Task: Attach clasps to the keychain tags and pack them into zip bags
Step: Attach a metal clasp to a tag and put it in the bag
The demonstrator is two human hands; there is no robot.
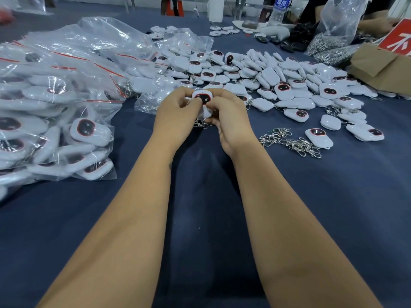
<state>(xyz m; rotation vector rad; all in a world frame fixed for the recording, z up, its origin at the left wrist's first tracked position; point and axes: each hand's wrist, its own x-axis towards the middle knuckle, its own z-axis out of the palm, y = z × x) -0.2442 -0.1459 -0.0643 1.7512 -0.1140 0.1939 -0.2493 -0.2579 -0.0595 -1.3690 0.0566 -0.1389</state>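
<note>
A white keychain tag point(202, 97) with a dark, red-rimmed face is held upright over the blue table, pinched from both sides by my left hand point(178, 116) and my right hand point(226, 116). A metal clasp point(201, 124) hangs below it between my palms, partly hidden. Loose silver clasps point(291, 141) lie in a small heap to the right. A large pile of loose white tags point(278, 78) spreads behind and to the right. Filled zip bags point(55, 103) with red seal strips are stacked on the left.
The table has a dark blue cloth point(200, 207). A cardboard box point(382, 65) with a red sign sits at the far right, beside a big clear bag of metal clasps point(331, 43). A water bottle point(279, 12) stands at the back. Another person's arm point(378, 23) shows top right.
</note>
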